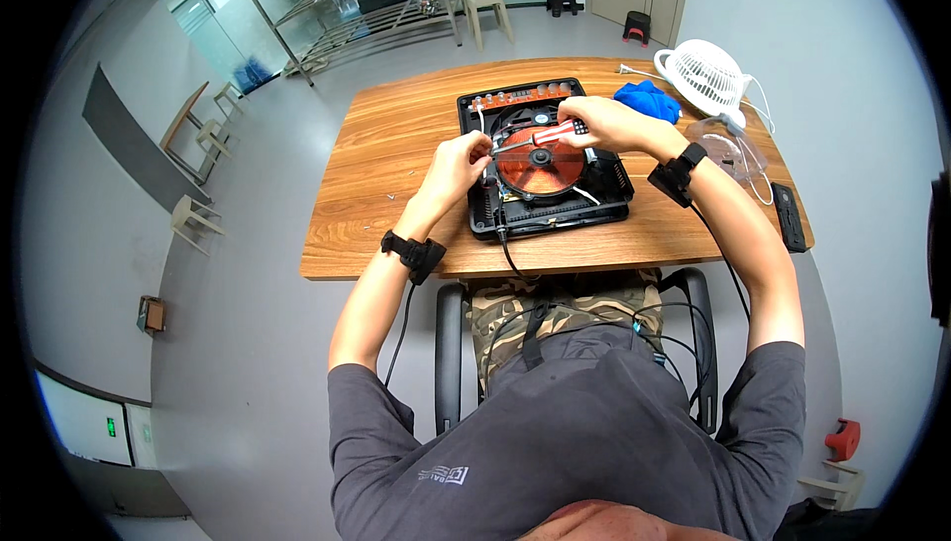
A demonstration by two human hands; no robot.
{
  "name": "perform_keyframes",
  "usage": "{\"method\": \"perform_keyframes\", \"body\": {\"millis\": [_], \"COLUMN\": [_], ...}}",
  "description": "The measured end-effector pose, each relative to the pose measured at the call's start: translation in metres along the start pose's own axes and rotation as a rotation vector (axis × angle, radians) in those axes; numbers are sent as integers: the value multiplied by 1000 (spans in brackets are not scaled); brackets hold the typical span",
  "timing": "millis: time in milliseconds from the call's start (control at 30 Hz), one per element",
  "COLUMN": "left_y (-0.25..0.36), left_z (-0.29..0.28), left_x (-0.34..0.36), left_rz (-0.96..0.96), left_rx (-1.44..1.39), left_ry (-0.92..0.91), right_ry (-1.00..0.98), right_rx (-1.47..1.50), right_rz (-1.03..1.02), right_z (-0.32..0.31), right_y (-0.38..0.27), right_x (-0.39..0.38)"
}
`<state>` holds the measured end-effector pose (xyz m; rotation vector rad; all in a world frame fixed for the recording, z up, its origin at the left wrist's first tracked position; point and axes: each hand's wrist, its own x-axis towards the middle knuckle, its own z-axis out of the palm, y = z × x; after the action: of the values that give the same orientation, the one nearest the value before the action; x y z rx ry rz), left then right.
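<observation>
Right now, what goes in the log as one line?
right hand: holds screwdriver | left hand: at its tip | under: opened cooker, copper coil | on wooden table

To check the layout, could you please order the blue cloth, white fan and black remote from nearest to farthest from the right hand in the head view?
From the right hand:
1. Blue cloth, just right of it.
2. White fan, at the far right corner.
3. Black remote, at the table's right edge.

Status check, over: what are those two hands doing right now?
Right hand grips red-handled screwdriver. Left hand steadies its tip over opened cooker, copper coil exposed. Nothing blocking.
</observation>
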<state>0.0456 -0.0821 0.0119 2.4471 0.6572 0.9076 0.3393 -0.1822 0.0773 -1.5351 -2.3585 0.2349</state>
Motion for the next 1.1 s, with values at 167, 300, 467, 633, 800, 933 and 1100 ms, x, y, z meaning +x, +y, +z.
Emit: {"method": "perform_keyframes", "body": {"millis": [167,300,467,633,800,933,1100], "left_y": [1,-2,-2,1,3,5,2], "left_z": [1,2,2,2,2,3,4], "left_x": [1,1,2,1,1,1,2], "left_rz": [-3,-6,33,25,21,14,30], "left_rx": [0,-17,51,34,28,43,38], "left_ry": [-8,-12,-10,-15,-17,-37,-40], "right_ry": [10,27,25,-1,-8,-27,-38], "right_rx": [1,-3,-13,-18,-6,-16,-16], "right_rz": [-19,-36,-28,-2,-1,6,10], "right_z": [2,3,3,0,-1,0,0], "right_y": [1,1,-1,-3,-5,-3,-2], "right_x": [-1,-1,-1,-2,-3,-4,-3]}}
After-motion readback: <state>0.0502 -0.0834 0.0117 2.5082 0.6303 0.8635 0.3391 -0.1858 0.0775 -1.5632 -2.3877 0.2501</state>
